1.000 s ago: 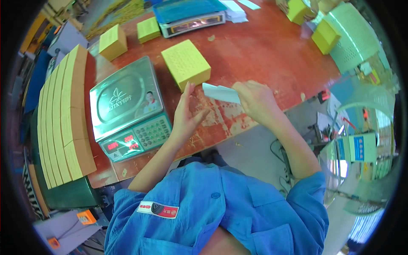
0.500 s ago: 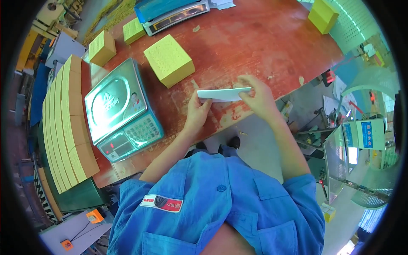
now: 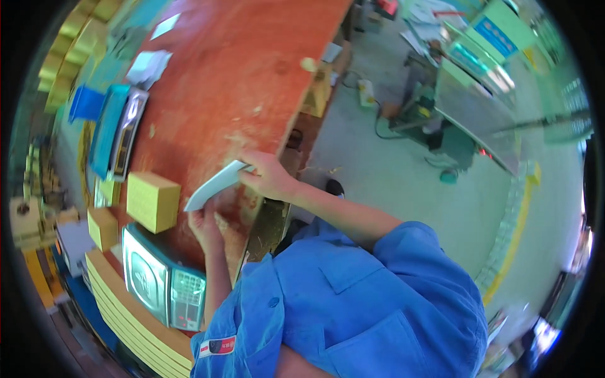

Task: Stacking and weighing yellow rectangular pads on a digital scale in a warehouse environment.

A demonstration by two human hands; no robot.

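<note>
Near the frame's centre, the right hand [image 3: 270,176] grips a curved white paper [image 3: 215,184], and the left hand [image 3: 207,228] is at its lower-left end, its grip unclear.

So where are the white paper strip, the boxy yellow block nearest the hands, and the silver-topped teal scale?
White paper strip [image 3: 215,184], head view: middle of its length.
Boxy yellow block [image 3: 147,203], head view: its broad face.
Silver-topped teal scale [image 3: 150,278], head view: its weighing plate.
</note>
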